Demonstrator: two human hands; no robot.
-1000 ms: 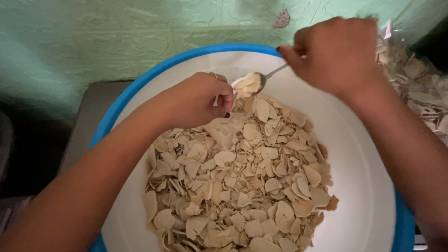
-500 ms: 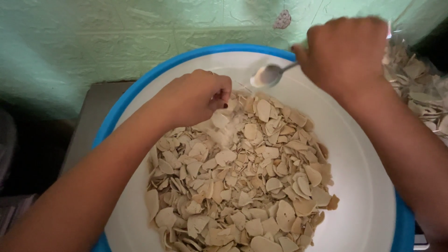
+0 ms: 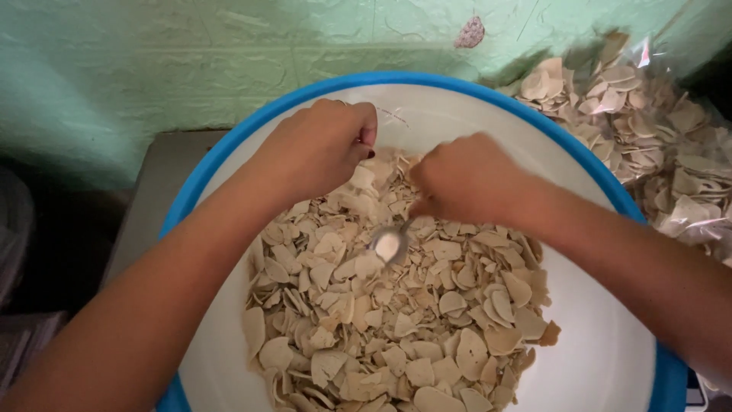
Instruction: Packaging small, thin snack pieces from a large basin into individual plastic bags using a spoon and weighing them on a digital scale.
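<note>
Two hands, the left hand (image 3: 316,149) and the right hand (image 3: 465,179), are over one round white basin with a blue rim (image 3: 229,156). One metal spoon (image 3: 389,244) is in view. One heap of pale flat chips (image 3: 396,320), too many to count, fills the basin; one clear plastic bag (image 3: 648,130) holds more.

Pale green textured wall (image 3: 152,53) behind
</note>
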